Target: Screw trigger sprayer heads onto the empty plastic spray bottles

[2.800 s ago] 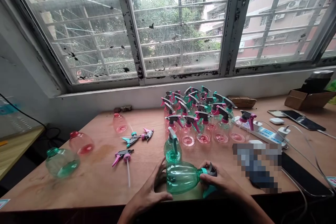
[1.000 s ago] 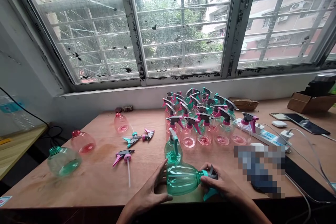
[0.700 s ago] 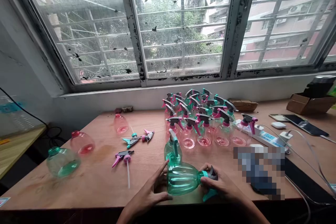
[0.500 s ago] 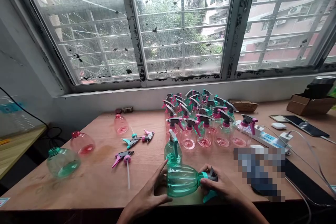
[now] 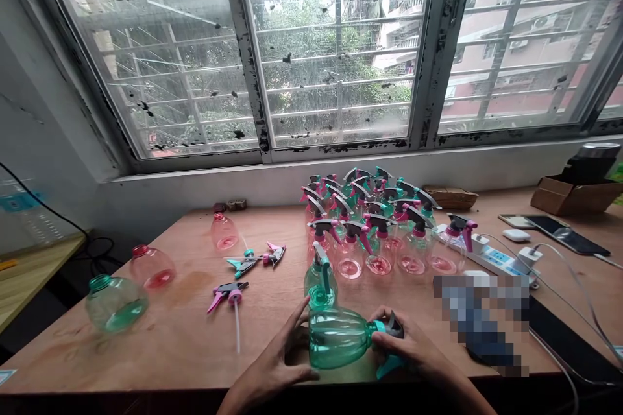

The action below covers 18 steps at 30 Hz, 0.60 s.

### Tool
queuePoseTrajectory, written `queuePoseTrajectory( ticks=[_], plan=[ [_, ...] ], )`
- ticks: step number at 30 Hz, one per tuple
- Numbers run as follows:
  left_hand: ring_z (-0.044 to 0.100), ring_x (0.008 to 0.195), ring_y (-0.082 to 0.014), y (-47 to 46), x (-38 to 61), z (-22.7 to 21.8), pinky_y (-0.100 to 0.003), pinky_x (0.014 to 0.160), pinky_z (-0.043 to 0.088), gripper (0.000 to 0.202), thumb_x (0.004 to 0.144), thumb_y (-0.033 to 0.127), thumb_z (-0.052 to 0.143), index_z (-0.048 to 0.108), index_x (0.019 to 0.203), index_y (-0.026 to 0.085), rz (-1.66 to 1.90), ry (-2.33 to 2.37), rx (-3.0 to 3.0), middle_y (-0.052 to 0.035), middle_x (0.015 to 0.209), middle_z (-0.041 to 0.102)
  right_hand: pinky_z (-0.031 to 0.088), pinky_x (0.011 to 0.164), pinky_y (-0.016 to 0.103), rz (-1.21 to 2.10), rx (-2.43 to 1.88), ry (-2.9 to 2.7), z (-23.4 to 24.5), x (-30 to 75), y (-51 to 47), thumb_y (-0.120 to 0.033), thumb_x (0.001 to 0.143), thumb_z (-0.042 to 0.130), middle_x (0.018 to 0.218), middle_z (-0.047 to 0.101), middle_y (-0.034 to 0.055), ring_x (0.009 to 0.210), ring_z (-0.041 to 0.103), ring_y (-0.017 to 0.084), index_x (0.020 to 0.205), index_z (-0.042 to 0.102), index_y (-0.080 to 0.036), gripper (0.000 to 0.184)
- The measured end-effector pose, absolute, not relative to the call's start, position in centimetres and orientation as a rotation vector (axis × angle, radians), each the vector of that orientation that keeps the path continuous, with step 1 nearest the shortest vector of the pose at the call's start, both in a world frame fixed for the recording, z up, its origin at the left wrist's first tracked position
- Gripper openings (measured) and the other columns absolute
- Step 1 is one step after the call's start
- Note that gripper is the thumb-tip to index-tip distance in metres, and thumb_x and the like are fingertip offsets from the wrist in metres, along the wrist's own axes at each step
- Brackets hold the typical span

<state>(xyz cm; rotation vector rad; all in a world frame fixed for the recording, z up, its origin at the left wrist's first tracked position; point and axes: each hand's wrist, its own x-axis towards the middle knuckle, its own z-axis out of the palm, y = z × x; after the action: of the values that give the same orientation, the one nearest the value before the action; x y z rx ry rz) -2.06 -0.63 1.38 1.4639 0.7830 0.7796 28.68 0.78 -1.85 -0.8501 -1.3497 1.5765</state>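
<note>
A clear green spray bottle (image 5: 338,338) lies on its side in the air above the table's front edge, its base to the left. My left hand (image 5: 280,360) cups that base between thumb and fingers. At the other end, my right hand (image 5: 406,340) is closed round the teal collar, where the grey-and-teal trigger head (image 5: 393,324) sits on the neck. Just behind stands another green spray bottle (image 5: 320,282), upright with its trigger head on. Rows of pink and green spray bottles (image 5: 350,266) with trigger heads stand beyond it.
At left are a green bottle without a head (image 5: 117,305) and two pink ones (image 5: 152,266). Several loose trigger heads (image 5: 235,296) lie nearer the middle. A white power strip (image 5: 501,259) with cables, phones (image 5: 569,235) and a cardboard box (image 5: 552,194) occupy the right.
The view shifts very slightly. Both hands keep their hold on the green spray bottle in nearly the same pose.
</note>
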Motion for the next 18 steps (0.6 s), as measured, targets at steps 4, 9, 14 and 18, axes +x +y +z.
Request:
queuePoseTrajectory(
  ticks=[4,9,14,18],
  plan=[
    [0.051,0.139,-0.0315,-0.63,-2.02,1.39,-0.050,0.120,0.039,0.091,0.074,0.012,0.083,0.041,0.152,0.033,0.771,0.796,1.453,-0.0073,0.150,0.055,0.040,0.057,0.024,1.570,-0.844,-1.363,-1.71,28.71,0.80,-0.048,0.081,0.083,0.069,0.071,-0.0002,0.061,0.060,0.014,0.092,0.060,-0.017,0.040],
    [0.050,0.140,-0.0307,-0.65,-2.04,1.83,-0.048,0.119,0.039,0.098,0.078,0.016,0.079,0.026,0.157,0.040,0.736,0.782,1.452,-0.0044,0.153,0.052,0.040,0.058,0.025,1.581,-0.843,-1.358,-1.75,28.81,0.70,-0.046,0.080,0.084,0.070,0.071,-0.0003,0.062,0.060,0.015,0.093,0.060,-0.017,0.039],
    [0.056,0.130,-0.0320,-0.53,-2.11,1.62,-0.048,0.116,0.039,0.101,0.077,0.020,0.079,0.024,0.158,0.040,0.714,0.821,1.469,-0.0030,0.139,0.062,0.041,0.059,0.025,1.587,-0.841,-1.354,-1.70,28.83,0.64,-0.046,0.080,0.083,0.071,0.072,0.0006,0.062,0.061,0.015,0.093,0.061,-0.017,0.039],
    [0.061,0.118,-0.0296,-0.46,-1.93,1.25,-0.047,0.109,0.042,0.095,0.078,0.026,0.080,0.028,0.157,0.035,0.720,0.810,1.450,-0.0045,0.122,0.067,0.041,0.059,0.026,1.577,-0.854,-1.349,-1.57,28.88,0.70,-0.047,0.080,0.083,0.071,0.072,0.0008,0.062,0.060,0.016,0.093,0.061,-0.017,0.039]
  ],
)
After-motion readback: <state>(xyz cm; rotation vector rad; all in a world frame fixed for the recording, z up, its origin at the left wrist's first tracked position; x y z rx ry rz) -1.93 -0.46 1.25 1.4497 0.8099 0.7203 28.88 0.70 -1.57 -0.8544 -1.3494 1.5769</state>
